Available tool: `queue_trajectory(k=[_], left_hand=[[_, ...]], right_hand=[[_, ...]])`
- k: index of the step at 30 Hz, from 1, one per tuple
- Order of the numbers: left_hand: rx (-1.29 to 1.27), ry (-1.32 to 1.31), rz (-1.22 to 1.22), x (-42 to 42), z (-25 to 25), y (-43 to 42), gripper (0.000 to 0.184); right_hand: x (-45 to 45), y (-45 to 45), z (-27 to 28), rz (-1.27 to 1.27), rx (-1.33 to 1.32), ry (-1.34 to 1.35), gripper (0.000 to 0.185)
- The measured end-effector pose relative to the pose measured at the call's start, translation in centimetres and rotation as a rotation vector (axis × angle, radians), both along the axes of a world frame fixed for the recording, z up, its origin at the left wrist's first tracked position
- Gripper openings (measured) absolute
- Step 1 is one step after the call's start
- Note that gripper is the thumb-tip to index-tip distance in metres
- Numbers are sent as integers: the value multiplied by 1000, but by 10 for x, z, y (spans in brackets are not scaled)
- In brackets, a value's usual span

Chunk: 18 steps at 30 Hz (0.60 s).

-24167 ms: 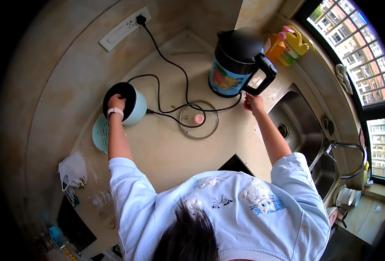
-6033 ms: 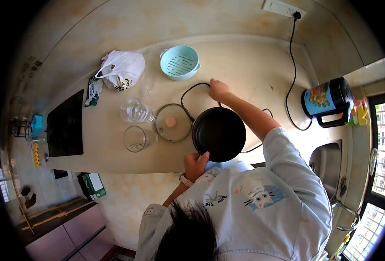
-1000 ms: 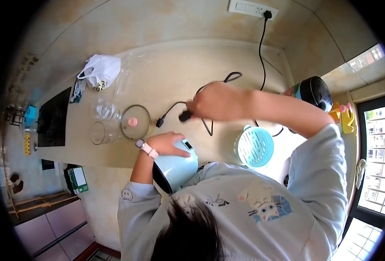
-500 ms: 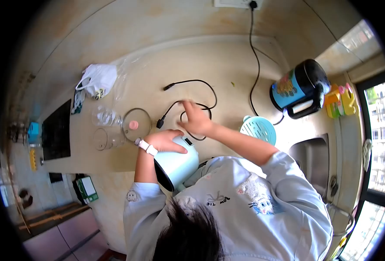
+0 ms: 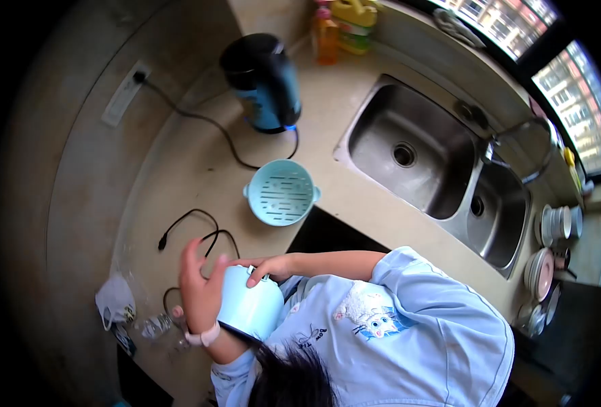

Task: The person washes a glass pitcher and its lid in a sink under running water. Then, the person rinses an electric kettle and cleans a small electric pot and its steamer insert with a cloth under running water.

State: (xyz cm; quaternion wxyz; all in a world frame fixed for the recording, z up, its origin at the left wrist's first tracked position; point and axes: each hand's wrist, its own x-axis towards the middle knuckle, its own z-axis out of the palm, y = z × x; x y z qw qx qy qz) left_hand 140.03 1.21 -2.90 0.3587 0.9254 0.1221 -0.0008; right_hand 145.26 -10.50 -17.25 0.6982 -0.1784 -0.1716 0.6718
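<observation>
A light-blue electric pot (image 5: 251,302) is tilted on its side against my shirt, its dark rim towards my body. My right hand (image 5: 270,268) grips it near a small fitting on its side, thumb on the pot. My left hand (image 5: 202,285), with a pale band at the wrist, is raised beside the pot with fingers spread and nothing in them. A black power cord (image 5: 212,227) lies loosely coiled on the counter just beyond my hands. Past it is a light-blue slotted steamer basket (image 5: 281,193) with two small side handles.
A blue-and-black kettle (image 5: 263,85) stands at the back, its cord running to a wall socket (image 5: 125,93). To the right is a double steel sink (image 5: 409,149). Bottles (image 5: 325,37) stand behind. A white bag (image 5: 115,298) lies left; stacked bowls (image 5: 557,224) stand far right.
The view has turned right towards the sink. My left hand has come off the pot and opened. My right hand has moved from above the cord onto the pot.
</observation>
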Motion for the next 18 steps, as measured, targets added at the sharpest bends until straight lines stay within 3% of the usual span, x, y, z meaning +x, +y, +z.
queue_trajectory(k=[1, 4, 5, 7, 9, 11, 12, 14, 15, 16, 18], left_hand=[[-88, -192, 142, -7, 11, -13, 54], [-79, -507, 239, -50, 42, -39, 50], [-190, -524, 369, -65, 50, -54, 50], [-138, -371, 570, -98, 30, -50, 44], [-190, 236, 487, -128, -10, -29, 36], [-770, 552, 377, -126, -47, -53, 32], [-1180, 555, 254, -115, -65, -76, 34], [-1468, 473, 37, -103, -82, -130, 45], [-1483, 433, -82, -90, -88, -151, 50], [-1290, 390, -122, -77, -91, -172, 57], [-1181, 369, -312, -48, -86, -219, 77]], right_hand=[[0, -10, 0, -34, 8, -5, 84], [0, -51, 1, -121, 118, 55, 84], [2, -73, 4, -203, 131, 23, 84], [6, -120, 11, -362, 127, -4, 86], [0, -167, 10, -491, 145, -6, 85], [-13, -213, 9, -666, 165, 22, 86], [-20, -235, 10, -731, 169, 55, 89], [-35, -273, 1, -882, 176, 105, 88], [-43, -291, 0, -965, 164, 153, 88], [-49, -309, -1, -1051, 149, 198, 88], [-55, -340, -5, -1241, 159, 241, 86]])
